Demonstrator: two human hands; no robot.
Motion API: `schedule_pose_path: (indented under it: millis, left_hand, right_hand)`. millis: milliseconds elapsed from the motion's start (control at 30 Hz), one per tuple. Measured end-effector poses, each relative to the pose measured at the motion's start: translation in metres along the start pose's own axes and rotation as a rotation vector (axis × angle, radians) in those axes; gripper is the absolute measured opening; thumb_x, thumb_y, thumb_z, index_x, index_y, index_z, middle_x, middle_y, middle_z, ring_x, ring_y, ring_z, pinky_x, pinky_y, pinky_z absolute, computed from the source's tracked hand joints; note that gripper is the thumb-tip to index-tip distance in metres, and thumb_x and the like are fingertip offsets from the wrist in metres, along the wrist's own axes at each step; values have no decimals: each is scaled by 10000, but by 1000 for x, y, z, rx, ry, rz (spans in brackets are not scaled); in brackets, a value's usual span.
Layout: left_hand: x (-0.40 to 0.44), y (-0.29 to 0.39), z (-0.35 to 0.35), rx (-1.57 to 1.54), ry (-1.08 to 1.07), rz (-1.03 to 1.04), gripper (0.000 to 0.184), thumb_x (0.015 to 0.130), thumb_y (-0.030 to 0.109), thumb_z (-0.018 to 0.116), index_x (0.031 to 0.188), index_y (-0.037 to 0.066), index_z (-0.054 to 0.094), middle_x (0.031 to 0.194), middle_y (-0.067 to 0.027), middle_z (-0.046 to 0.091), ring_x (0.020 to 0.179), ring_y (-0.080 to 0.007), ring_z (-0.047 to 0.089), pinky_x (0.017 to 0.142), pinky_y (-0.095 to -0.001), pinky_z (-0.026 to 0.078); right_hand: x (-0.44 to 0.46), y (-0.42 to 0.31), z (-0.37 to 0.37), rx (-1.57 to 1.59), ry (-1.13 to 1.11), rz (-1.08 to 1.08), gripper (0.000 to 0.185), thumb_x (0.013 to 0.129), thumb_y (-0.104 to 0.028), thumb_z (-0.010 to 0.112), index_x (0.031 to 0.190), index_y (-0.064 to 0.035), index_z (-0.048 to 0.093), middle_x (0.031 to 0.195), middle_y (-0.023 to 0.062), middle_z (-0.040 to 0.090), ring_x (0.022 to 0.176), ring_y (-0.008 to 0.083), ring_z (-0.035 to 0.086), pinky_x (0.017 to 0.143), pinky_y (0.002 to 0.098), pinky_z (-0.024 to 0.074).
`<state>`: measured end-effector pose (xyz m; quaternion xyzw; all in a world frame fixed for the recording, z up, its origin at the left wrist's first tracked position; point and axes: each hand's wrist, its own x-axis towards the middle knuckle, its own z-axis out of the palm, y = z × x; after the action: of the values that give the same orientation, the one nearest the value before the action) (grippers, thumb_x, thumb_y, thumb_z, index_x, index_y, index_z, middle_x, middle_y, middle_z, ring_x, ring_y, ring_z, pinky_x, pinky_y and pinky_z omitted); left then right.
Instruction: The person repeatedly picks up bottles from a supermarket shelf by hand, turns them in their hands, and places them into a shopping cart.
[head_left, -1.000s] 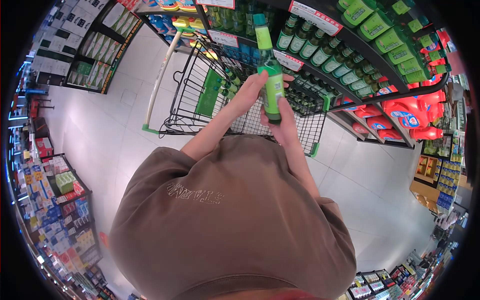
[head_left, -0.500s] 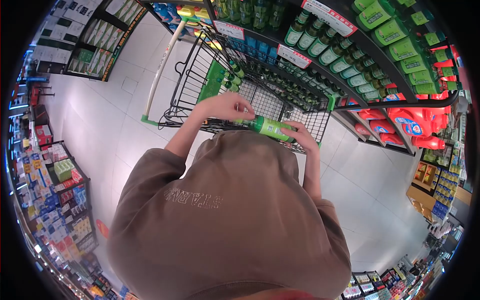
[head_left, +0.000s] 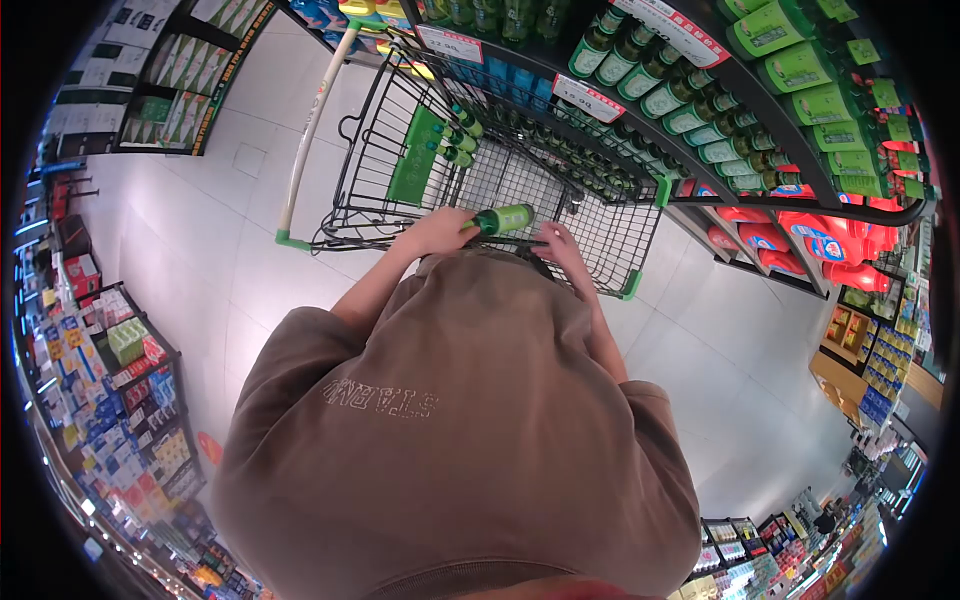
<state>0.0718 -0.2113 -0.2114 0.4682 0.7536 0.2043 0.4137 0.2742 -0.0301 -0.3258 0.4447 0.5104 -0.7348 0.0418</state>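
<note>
My left hand is closed around the neck end of a green bottle with a light green label. The bottle lies nearly level, its base pointing right, over the near side of a black wire shopping cart. Just right of the base is my right hand, apart from the bottle, with its fingers spread. Several similar green bottles stand in the cart beside its green panel.
Shelves along the far side hold rows of dark green bottles, green packs and red jugs. Price tags line the shelf edge. The cart's handle is at left. Stocked displays stand farther left.
My right hand has let go of the bottle's base. My left hand, blurred near the cap before, now grips the neck end. The bottle has shifted left and its base has swung upward in view.
</note>
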Motion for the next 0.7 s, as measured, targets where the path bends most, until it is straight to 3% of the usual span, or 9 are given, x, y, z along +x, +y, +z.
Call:
schedule_pose_path:
  millis: [67,100,167,200,333,467,700]
  left_hand:
    - [19,-42,21,66,7,-88,296,861,254,511,946,-18,592,806,-223,623,802,-386,599,732,-441,474]
    - [29,-64,31,137,19,-176,311,854,258,510,923,-33,594,817,-240,622,824,-391,599,751,-456,472]
    - [48,-105,44,149,33,-215,324,852,260,504,919,-44,591,835,-246,621,836,-392,599,768,-456,473]
    - [55,-123,50,166,53,-257,337,850,262,497,914,-55,589,854,-253,619,848,-394,599,784,-456,473]
    - [87,-169,50,239,42,-373,334,839,253,497,946,-48,593,940,-263,612,900,-387,598,811,-453,475]
    - [121,-206,49,110,-68,-527,340,797,208,517,1023,-35,588,1056,-266,587,1002,-394,569,862,-431,473]
    - [162,-256,71,60,-10,-606,340,788,182,518,1034,-43,582,1054,-269,589,1009,-383,574,868,-426,475]
  right_hand:
    - [12,31,-12,-518,15,-97,487,820,-390,609,1120,-11,555,966,174,651,899,251,638,804,341,495]
    - [6,36,-15,-517,17,-87,487,820,-390,609,1120,-11,555,966,174,651,899,251,638,804,341,495]
    - [-12,48,-18,-870,45,-123,458,829,-340,600,1149,-17,540,960,147,653,899,274,633,790,345,492]
    - [-18,53,-20,-892,53,-109,422,824,-338,594,1086,-7,584,991,169,646,930,319,617,821,364,482]
    - [-30,81,-22,-848,102,-109,323,792,-283,635,960,-8,643,966,169,645,928,341,604,826,386,472]
    - [-35,91,-17,-978,207,-257,294,748,-221,649,972,-29,646,934,171,652,902,337,605,823,391,470]
    - [-35,77,-12,-871,224,-163,319,709,-216,664,971,-34,648,943,162,653,916,328,602,824,388,472]
